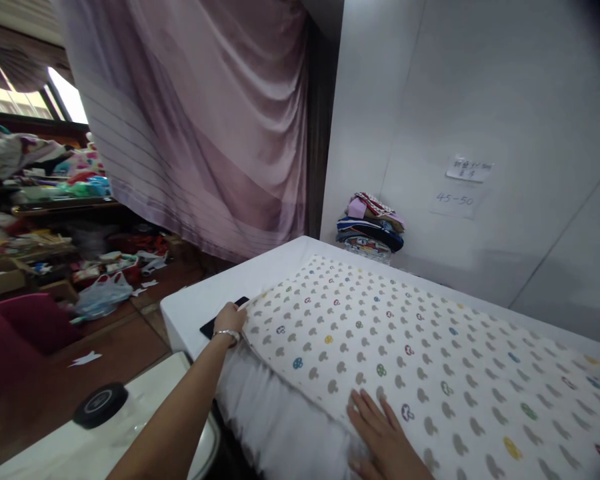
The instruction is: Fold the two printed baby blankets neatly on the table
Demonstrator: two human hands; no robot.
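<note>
A white cloth printed with small grey and coloured mushrooms (360,327) lies spread over a white-covered table (195,293). At its left corner my left hand (230,319) is closed on the edge; the fingertips are partly hidden. Under that hand is a flat black object (209,328), perhaps a phone or tablet. My right hand (380,427) rests flat on the printed cloth near its front edge, fingers apart. White gathered fabric (280,413) hangs below the cloth along the front.
A white surface with a black round lid or knob (101,404) stands at lower left. Folded fabrics (370,223) are piled by the white wall. A pinkish-purple curtain (220,120) hangs behind. On the left are a magenta chair (30,323), a plastic bag (103,293) and clutter.
</note>
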